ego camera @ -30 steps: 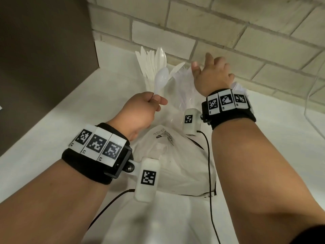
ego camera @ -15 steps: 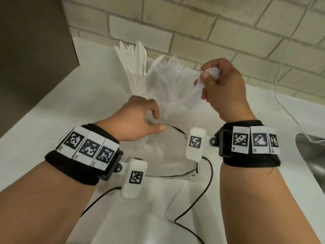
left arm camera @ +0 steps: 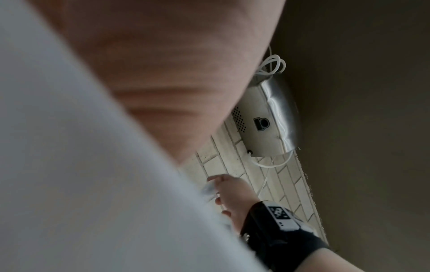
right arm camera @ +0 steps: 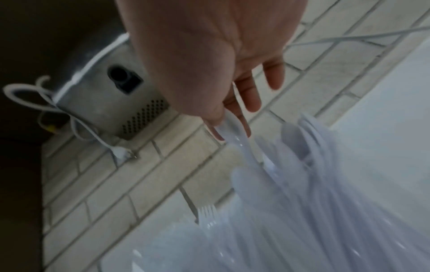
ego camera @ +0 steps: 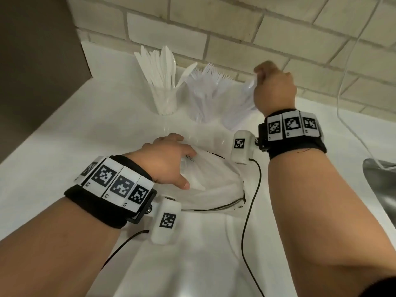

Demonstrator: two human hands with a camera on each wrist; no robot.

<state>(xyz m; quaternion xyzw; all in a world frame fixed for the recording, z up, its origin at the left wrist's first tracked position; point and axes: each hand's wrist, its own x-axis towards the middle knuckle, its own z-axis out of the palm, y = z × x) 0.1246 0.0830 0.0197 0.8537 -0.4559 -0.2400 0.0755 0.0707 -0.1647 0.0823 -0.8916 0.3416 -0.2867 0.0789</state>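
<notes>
1. Head view: soft, even overhead light is falling. The white counter is reading bright, nearly washing out, and the white cutlery is blending into it.
2. Shadows are showing faint and diffuse; the sink is catching a dull sheen.
3. Wide-angle distortion is bowing the wall tile lines toward the edges.
4. The right hand and its spoon are smearing with motion blur.
5. Left wrist view: dim. The left hand is filling the frame out of focus, while the metal box is resolving sharply, with a glare streak.
6. Right wrist view: dark at left, brighter at right; blur is softening the cutlery.
</notes>
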